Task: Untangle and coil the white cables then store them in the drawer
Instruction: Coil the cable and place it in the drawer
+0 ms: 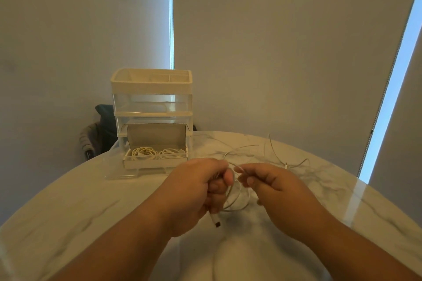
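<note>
You are in the coiling step, with the last loose length not yet gathered. Your left hand (198, 189), just left of the frame's centre, is closed round a few loops of the white cable (229, 196). The loops hang below your fist, and the plug (216, 221) pokes out under the heel of your palm, pointing down toward the table (114, 212). Your right hand (271, 183), just right of centre, pinches the running strand between thumb and fingertips, close beside the left thumb. From there the slack (276, 155) trails away toward the right of the frame, lying in loose curves on the marble top; it looks free of knots, though the thin line is hard to follow where it crosses itself. The drawer (155, 164) stands pulled open at the bottom of the clear organizer (151, 89), left of centre and above your hands. Two coiled cables (142, 152) already lie in it side by side, so I judge this to be the final cable and the task well along. The next move probably calls for you to slide your right hand out along the strand, bring another loop back to the left hand, and lay it flat on the ones you hold without twisting. Watch that the far end does not snag as it drags across the table. Once the tail is in, the coil has to go into the room left in the drawer, which looks tight beside the other two.
</note>
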Action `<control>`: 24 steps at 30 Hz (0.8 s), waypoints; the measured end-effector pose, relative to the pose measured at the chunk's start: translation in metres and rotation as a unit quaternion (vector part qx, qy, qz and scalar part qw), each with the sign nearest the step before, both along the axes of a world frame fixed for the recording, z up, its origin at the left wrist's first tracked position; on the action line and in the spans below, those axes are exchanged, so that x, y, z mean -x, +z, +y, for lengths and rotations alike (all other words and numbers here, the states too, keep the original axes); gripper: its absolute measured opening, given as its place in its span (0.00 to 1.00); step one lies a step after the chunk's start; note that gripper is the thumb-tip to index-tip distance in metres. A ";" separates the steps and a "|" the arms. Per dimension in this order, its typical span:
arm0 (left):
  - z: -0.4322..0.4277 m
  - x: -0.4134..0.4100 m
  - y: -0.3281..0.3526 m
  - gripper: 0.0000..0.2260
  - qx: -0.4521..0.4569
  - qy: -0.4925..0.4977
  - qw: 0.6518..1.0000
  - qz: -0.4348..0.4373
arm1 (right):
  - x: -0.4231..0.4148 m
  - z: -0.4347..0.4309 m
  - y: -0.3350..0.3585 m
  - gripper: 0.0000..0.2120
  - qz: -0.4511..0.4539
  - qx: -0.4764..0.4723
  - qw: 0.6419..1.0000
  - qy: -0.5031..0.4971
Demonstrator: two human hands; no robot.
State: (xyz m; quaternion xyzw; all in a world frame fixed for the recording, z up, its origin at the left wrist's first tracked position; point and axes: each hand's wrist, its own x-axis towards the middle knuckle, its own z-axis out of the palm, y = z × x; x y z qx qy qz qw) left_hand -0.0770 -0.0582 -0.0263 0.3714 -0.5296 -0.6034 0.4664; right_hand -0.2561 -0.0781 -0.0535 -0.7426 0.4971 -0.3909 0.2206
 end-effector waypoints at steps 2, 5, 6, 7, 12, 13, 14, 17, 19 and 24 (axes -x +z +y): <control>0.002 -0.001 0.004 0.13 -0.020 -0.031 0.995 0.089 | -0.002 0.002 0.001 0.16 -0.006 -0.020 1.000 0.003; 0.002 0.001 0.005 0.08 -0.035 -0.042 0.984 0.169 | -0.007 0.006 0.002 0.16 0.025 -0.045 0.998 0.041; 0.001 0.002 0.003 0.07 -0.036 -0.044 0.981 0.185 | -0.009 0.008 0.002 0.17 0.041 -0.056 0.996 0.057; 0.000 0.002 0.002 0.06 -0.039 -0.045 0.978 0.197 | -0.011 0.010 0.001 0.18 0.052 -0.067 0.994 0.066; -0.004 0.007 -0.003 0.06 -0.051 -0.041 0.969 0.237 | -0.014 0.012 0.000 0.16 0.066 -0.108 0.989 0.082; -0.004 0.008 -0.003 0.06 -0.052 -0.038 0.966 0.249 | -0.015 0.014 0.001 0.16 0.073 -0.115 0.987 0.089; -0.003 0.009 -0.002 0.06 -0.052 -0.033 0.964 0.260 | -0.016 0.015 0.002 0.15 0.086 -0.117 0.985 0.095; -0.003 0.008 0.001 0.08 -0.046 -0.006 0.961 0.274 | -0.019 0.017 0.003 0.17 0.101 -0.121 0.983 0.096; -0.003 0.007 0.003 0.10 -0.043 0.021 0.961 0.274 | -0.018 0.016 0.002 0.14 0.091 -0.120 0.986 0.076; -0.002 0.010 0.001 0.10 -0.027 0.097 0.952 0.290 | -0.017 0.018 0.002 0.11 0.090 -0.135 0.985 0.063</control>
